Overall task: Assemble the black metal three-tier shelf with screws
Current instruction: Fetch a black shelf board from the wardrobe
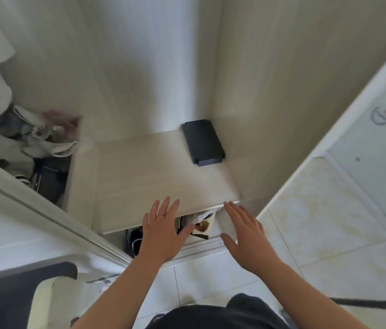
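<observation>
Over on the left, a heap of clothes and bags is lying inside the open wardrobe, too blurred to sort out. Beside it a pale wooden board is jutting out as a low ledge, and shoes are showing under its front edge.

The person is standing over this ledge. Their left hand is hovering at the front edge with fingers straight and spread, holding nothing, and a ring is showing on one finger.

Farther back and to the right, a single black metal tray is lying flat on the board. It is sitting close to the rear corner by the side wall, well apart from both hands. The right hand is hovering too, empty, its fingers straight and loosely together, with the fingertips near the board's front right corner.

On the right the tiled floor is running off, and a dark bar is lying low on it. I cannot tell whether it belongs to the shelf.

To my eye the job is barely getting started. One tier is lying loose and nothing is joined to it, and no screws or tool are showing. The uprights, the other tiers and all the screwing look to be left.
</observation>
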The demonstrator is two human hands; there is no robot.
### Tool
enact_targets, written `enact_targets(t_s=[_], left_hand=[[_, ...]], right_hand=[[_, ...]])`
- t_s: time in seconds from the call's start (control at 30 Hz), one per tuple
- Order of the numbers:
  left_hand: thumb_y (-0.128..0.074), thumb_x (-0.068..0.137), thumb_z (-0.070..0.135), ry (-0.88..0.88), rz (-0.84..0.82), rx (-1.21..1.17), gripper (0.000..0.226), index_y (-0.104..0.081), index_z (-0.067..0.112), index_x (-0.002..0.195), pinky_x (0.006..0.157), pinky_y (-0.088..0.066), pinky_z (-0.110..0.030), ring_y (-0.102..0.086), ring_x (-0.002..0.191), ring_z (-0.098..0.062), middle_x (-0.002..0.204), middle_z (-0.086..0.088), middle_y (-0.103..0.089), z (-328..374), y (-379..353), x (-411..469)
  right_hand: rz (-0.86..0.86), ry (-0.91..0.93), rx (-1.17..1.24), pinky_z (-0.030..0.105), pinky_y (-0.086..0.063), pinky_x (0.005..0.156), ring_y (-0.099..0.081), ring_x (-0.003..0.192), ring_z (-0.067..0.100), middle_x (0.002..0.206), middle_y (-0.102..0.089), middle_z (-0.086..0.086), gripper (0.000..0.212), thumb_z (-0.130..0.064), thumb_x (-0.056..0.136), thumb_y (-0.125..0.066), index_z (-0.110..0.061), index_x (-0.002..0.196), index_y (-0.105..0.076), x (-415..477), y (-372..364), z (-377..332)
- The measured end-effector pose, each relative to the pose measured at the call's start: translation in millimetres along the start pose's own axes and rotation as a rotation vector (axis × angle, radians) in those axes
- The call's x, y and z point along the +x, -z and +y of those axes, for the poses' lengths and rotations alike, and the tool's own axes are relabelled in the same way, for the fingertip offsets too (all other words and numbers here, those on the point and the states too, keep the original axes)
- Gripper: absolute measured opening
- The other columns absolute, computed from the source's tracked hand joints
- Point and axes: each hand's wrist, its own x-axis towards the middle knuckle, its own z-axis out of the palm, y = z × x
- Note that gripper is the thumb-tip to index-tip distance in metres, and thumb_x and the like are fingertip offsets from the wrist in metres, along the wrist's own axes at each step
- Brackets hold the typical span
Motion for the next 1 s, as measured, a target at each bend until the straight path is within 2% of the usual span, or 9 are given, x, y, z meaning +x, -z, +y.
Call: enact_targets(t_s=[0.17, 0.37, 0.53, 0.7, 0.87, 1.0], left_hand=[[-0.039, 0.094, 0.069, 0.062, -0.006, -0.042, 0.076, -0.013, 0.035, 0.158, 0.123, 0.000, -0.046, 0.011, 0.153, -0.018, 0.167, 0.007, -0.001, -5, 3, 42], [-0.041, 0.094, 0.067, 0.164, -0.010, -0.089, 0.076, -0.016, 0.033, 0.158, 0.123, -0.004, -0.046, 0.006, 0.154, -0.019, 0.167, 0.006, -0.006, -3, 3, 106], [-0.043, 0.095, 0.065, 0.274, -0.039, -0.158, 0.075, -0.020, 0.031, 0.157, 0.122, -0.010, -0.046, -0.002, 0.154, -0.019, 0.166, 0.005, -0.013, 0, -5, 158], [-0.052, 0.096, 0.055, 0.397, -0.040, -0.361, 0.071, -0.029, 0.024, 0.155, 0.119, -0.023, -0.045, -0.019, 0.149, -0.021, 0.161, 0.003, -0.030, -1, -15, 216], [-0.048, 0.102, 0.041, 0.462, -0.098, -0.536, 0.057, -0.035, 0.021, 0.154, 0.115, -0.030, -0.034, -0.039, 0.141, -0.022, 0.157, -0.002, -0.038, -7, -37, 279], [-0.046, 0.103, 0.040, 0.521, -0.167, -0.657, 0.057, -0.033, 0.019, 0.154, 0.114, -0.032, -0.033, -0.041, 0.140, -0.020, 0.158, -0.002, -0.037, -7, -59, 330]], right_hand=[[-0.057, 0.010, 0.010, 0.036, -0.006, 0.125, 0.003, 0.157, 0.011, 0.169, -0.003, -0.015, 0.072, -0.041, 0.105, -0.047, -0.033, 0.162, -0.004, 64, 2, -6], [-0.134, 0.009, -0.011, 0.039, -0.009, 0.125, 0.002, 0.157, 0.016, 0.171, -0.002, -0.007, 0.072, -0.036, 0.105, -0.048, -0.027, 0.163, -0.005, 154, 2, 5], [-0.159, -0.086, 0.048, 0.043, -0.017, 0.122, -0.006, 0.156, 0.020, 0.170, -0.008, -0.001, 0.071, -0.033, 0.104, -0.049, -0.021, 0.162, -0.010, 228, -3, 15], [-0.121, -0.209, 0.115, 0.046, -0.021, 0.121, -0.010, 0.155, 0.022, 0.170, -0.011, 0.001, 0.069, -0.029, 0.104, -0.050, -0.020, 0.162, -0.014, 288, -19, 29], [-0.137, -0.320, 0.077, 0.048, -0.022, 0.121, -0.011, 0.155, 0.026, 0.170, -0.011, 0.002, 0.068, -0.031, 0.104, -0.048, -0.020, 0.162, -0.013, 338, -43, 49], [-0.182, -0.384, 0.003, 0.048, -0.022, 0.121, -0.008, 0.156, 0.027, 0.171, -0.005, 0.002, 0.069, -0.033, 0.105, -0.046, -0.021, 0.162, -0.010, 373, -59, 74]])
